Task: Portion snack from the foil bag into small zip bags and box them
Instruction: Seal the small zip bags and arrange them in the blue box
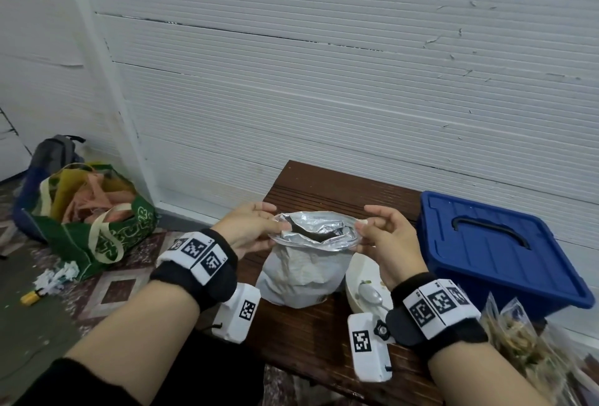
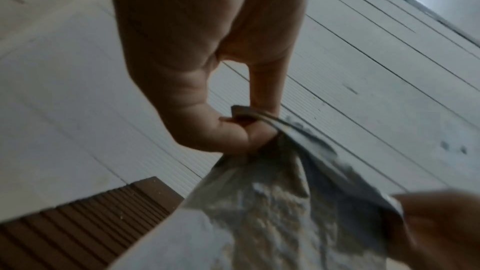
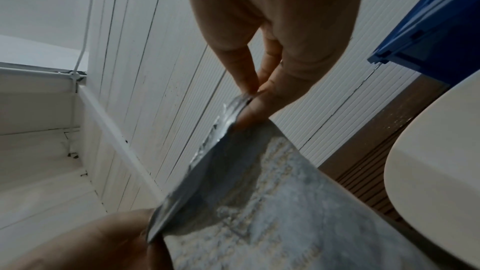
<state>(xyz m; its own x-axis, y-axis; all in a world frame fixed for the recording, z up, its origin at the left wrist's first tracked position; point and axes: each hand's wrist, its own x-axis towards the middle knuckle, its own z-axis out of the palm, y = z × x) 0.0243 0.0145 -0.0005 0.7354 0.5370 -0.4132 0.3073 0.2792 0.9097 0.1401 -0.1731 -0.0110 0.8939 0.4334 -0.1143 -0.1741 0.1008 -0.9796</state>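
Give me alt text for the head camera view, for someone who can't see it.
Two hands pinch opposite ends of a foil bag's open mouth, left hand and right hand, on a brown table. A white bowl holding a spoon sits right of it, beside a closed blue box.

Soft, even light is seen in the head view, with wall lines bowed by the wide lens; both wrist views are dimmer and smeared (hands left underexposed, foil detail lost).
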